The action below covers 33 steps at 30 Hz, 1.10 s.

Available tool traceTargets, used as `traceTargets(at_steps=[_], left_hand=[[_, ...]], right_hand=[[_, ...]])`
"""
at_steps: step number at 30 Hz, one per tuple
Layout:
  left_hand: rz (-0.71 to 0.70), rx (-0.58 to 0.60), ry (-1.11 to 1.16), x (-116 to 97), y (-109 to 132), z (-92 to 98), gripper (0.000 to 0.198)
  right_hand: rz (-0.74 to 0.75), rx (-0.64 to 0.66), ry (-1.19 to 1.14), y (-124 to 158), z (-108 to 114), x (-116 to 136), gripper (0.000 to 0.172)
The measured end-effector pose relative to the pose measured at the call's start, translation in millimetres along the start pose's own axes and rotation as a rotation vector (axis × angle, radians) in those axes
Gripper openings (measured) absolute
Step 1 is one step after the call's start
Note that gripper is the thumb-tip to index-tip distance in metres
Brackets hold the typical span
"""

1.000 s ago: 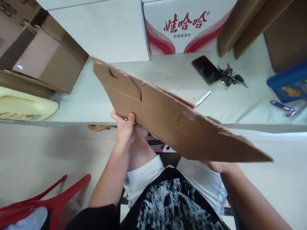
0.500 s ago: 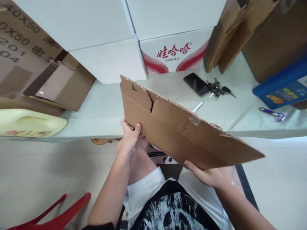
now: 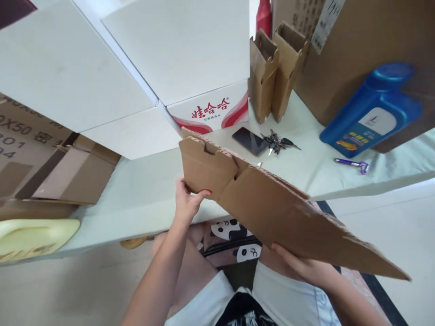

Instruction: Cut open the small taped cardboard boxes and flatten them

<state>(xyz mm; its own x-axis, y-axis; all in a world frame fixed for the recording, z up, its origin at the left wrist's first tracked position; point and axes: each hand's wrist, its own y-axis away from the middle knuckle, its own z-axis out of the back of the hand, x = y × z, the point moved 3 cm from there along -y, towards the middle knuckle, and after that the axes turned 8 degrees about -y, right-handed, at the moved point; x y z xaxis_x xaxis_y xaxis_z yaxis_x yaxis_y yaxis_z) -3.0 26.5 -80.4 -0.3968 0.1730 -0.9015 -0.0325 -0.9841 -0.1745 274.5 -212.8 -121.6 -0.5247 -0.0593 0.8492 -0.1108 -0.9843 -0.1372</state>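
A flattened cardboard box (image 3: 272, 213) is held tilted above the lap at the tabletop's (image 3: 152, 190) near edge. The left hand (image 3: 188, 203) pinches its left flap and the right hand (image 3: 302, 267) grips the lower edge from beneath. Any repositioning would need both grips kept firm.

A packing or storeroom: stacked cartons (image 3: 176, 50) crowd a worktable (image 3: 142, 190).

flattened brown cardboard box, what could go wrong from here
The upper edge of the flattened brown cardboard box looks near the black phone and bunch of keys on the pale table; a swing could sweep them. Its long end juts past the right hand unsupported and may sag.
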Motion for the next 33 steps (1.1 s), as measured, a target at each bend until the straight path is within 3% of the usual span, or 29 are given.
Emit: traceTargets(at_steps=[3, 5, 9, 11, 13, 16, 19, 21, 27, 31, 33], left_hand=[[-0.102, 0.049, -0.044, -7.3, -21.1, -32.8, 0.089], [-0.140, 0.056, -0.073, -9.7, -34.9, -55.5, 0.077], [-0.216, 0.129, -0.194, -19.0, -57.9, -108.2, 0.045], [-0.312, 0.198, -0.248, -33.1, -59.8, -140.9, 0.035], [-0.409, 0.269, -0.255, -52.4, -50.8, -176.9, 0.028], [-0.652, 0.495, -0.351, -81.3, -17.5, -234.3, 0.026], [-0.793, 0.652, -0.524, -91.3, 13.2, -276.1, 0.035], [-0.815, 0.677, -0.610, -87.9, 21.0, -290.0, 0.038], [-0.581, 0.481, -0.749, -69.6, 9.8, -292.7, 0.040], [-0.588, 0.498, -0.783, -71.0, 12.0, -297.7, 0.049], [-0.588, 0.509, -0.795, -72.3, 13.2, -299.4, 0.049]], right_hand=[[0.099, -0.073, 0.169, -4.5, 15.7, -7.7, 0.036], [0.101, -0.181, 0.213, -9.7, 31.8, -14.6, 0.039], [-0.118, -0.573, 0.150, -40.4, 75.5, -20.9, 0.040], [-0.186, -0.765, 0.127, -71.1, 97.1, -16.0, 0.049], [-0.155, -1.010, 0.125, -110.3, 117.4, -8.5, 0.056], [-0.024, -1.089, 0.141, -183.5, 138.6, -5.2, 0.055], [0.040, -1.037, 0.166, -251.4, 154.2, -15.3, 0.052], [0.037, -0.989, 0.178, -285.4, 162.2, -26.5, 0.048], [-0.111, -0.858, 0.157, -335.4, 164.6, -65.9, 0.042], [-0.222, -0.760, 0.080, -356.0, 149.8, -97.1, 0.046], [-0.199, -0.719, 0.064, -368.0, 143.1, -111.4, 0.048]])
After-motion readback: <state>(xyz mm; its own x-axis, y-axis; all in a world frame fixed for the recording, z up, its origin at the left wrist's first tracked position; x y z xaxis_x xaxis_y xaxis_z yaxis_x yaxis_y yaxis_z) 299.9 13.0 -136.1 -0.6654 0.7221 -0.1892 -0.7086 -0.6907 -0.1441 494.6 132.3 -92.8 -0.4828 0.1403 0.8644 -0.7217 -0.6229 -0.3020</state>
